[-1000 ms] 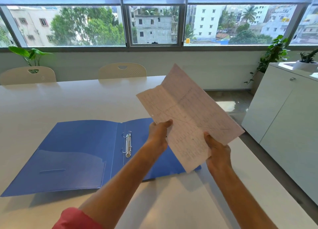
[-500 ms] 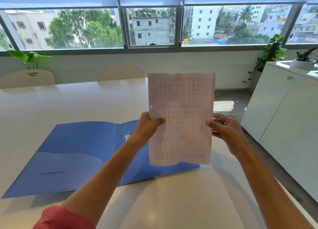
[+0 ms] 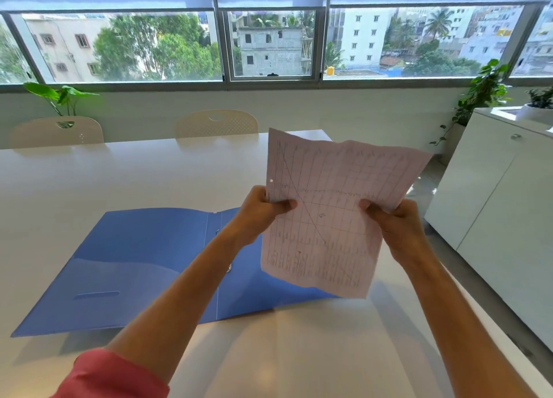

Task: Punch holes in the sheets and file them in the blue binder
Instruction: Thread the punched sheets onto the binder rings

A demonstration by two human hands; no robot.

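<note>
A printed sheet [image 3: 335,212] with a grid of lines is held upright in the air above the table, creased and slightly tilted. One punched hole shows near its left edge. My left hand [image 3: 263,209] pinches the sheet's left edge and my right hand [image 3: 392,218] grips its right side. Below them the blue binder [image 3: 134,257] lies open and flat on the white table [image 3: 89,176]. My left forearm hides most of its ring mechanism, and the sheet covers part of its right cover.
Two cream chairs [image 3: 217,123] stand at the table's far side under the windows. A white cabinet [image 3: 502,203] runs along the right, with floor between it and the table's right edge. Potted plants [image 3: 481,95] stand in the corners.
The sheet has gone from a diagonal tilt to upright, then tipped a little to the right. My right hand has closed more tightly on its right side. The view came closer.
</note>
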